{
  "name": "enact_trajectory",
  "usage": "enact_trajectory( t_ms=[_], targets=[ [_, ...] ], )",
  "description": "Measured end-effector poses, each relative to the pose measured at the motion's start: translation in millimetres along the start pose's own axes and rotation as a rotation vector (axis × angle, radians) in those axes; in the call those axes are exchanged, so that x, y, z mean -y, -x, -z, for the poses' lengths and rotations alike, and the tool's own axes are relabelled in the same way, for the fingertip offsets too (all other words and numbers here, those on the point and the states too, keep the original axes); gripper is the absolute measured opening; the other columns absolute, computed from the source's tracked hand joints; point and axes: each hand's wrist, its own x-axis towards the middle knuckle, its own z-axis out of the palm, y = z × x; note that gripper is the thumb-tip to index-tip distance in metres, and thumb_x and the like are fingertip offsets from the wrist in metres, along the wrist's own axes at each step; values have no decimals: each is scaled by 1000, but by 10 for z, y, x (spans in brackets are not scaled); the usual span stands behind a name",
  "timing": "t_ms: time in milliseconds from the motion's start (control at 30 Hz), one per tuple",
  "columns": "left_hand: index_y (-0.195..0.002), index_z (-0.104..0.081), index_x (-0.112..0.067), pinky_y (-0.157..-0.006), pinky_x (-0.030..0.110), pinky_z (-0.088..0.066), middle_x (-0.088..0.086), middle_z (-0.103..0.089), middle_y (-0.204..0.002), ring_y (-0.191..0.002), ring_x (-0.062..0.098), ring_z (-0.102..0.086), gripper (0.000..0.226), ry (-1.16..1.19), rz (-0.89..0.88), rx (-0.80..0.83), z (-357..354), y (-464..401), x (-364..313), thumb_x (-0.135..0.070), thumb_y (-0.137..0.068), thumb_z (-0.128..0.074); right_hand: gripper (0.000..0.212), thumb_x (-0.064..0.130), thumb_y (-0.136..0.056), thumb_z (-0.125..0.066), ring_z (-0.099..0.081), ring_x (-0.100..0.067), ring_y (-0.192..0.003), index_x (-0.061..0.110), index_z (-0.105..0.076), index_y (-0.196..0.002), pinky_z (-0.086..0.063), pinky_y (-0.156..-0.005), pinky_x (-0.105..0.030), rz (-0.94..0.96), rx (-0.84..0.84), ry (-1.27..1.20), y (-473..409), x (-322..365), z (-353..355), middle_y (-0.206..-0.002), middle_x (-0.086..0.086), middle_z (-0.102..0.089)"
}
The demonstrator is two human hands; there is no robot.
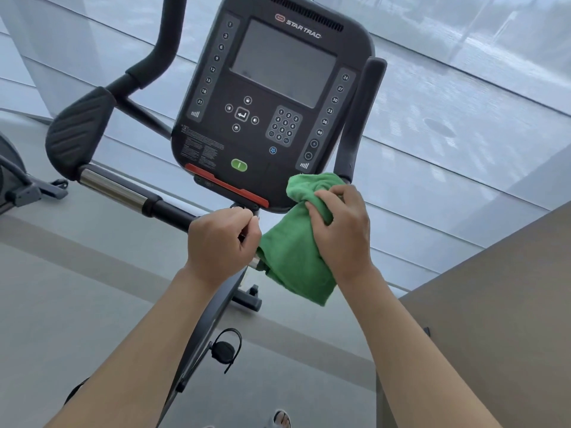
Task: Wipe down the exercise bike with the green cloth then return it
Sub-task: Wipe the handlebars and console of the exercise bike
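The exercise bike's black console (272, 100) with its dark screen fills the upper middle. Its handlebar (123, 193) runs from a padded grip at the left down toward the centre, with a chrome section. My left hand (221, 245) grips the handlebar just below the console. My right hand (341, 230) grips the green cloth (293, 261), bunched at the top against the console's lower right corner and draped over the right part of the handlebar. The bar under the cloth is hidden.
A pedal (224, 350) and the bike's frame show below between my forearms. Part of another machine (18, 186) stands at the left edge. A brown surface (494, 319) rises at the right. A window with a translucent blind lies behind the console.
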Motion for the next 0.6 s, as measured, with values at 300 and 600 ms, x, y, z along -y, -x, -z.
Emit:
enact_trajectory(
  t_ms=[300,600],
  targets=[
    [-59,-40,-17,-48,19,-17,-8,-31,-53,-45,14,-30,45,21,23,36,35,-6,3,-21,-103,-50,18,14,-97,-72,-57,-20,-110,9,-77,-113,-40,-104,-17,184,212,-126,334,-65,526,-115,0,-64],
    [-68,-56,-21,-47,28,-43,-10,-50,-56,-53,14,-55,37,190,281,86,46,-56,-234,-32,-102,-45,17,6,-99,-67,-58,-24,-110,8,-78,-113,-44,-100,-24,206,148,-124,52,-384,981,-116,-2,-68]
  ],
)
